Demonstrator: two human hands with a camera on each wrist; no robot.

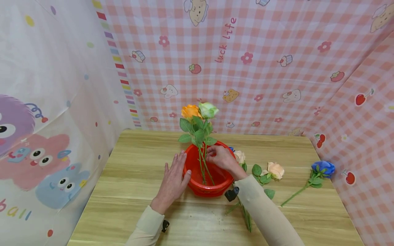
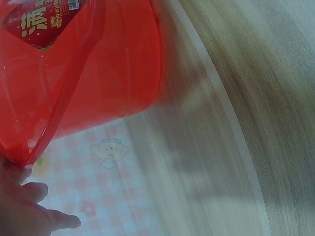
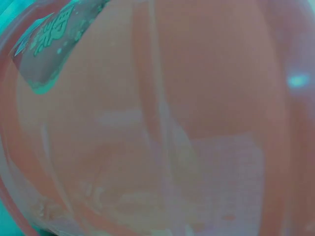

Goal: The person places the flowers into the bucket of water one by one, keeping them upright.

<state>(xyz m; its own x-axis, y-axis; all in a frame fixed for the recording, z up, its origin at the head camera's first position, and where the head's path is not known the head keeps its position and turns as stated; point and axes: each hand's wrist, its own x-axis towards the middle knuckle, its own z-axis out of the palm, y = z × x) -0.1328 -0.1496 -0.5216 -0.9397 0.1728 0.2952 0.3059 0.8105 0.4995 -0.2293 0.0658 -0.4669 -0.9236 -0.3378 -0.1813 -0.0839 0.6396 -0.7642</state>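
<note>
The orange rose (image 1: 189, 111) and the white rose (image 1: 208, 110) are found standing in the red bucket (image 1: 207, 190) on the table (image 1: 135, 174), their blooms above the far rim and their stems (image 1: 201, 165) slanted down inside, crossing low. The left hand (image 1: 173, 179) is laid with straight, slightly spread fingers against the bucket's left rim; nothing is gripped by it. The right hand (image 1: 221, 158) is reached over the right rim, its fingers bent beside the stems; whether a stem is pinched cannot be told, as the fingertips are partly hidden and are not shown by the right wrist view. The roses are judged light and top-heavy, with stems thin and fairly stiff, and petals and leaves (image 1: 199, 135) soft and easily bruised or pulled off. Each is best taken by the bare stem below the leaves, in a light pinch; a wet stem could be slippery. The bucket is judged smooth, light plastic, easily shifted, and best steadied at the rim. To its right, a peach rose (image 1: 275, 170) and a blue rose (image 1: 323, 168) are noted lying on the table
</note>
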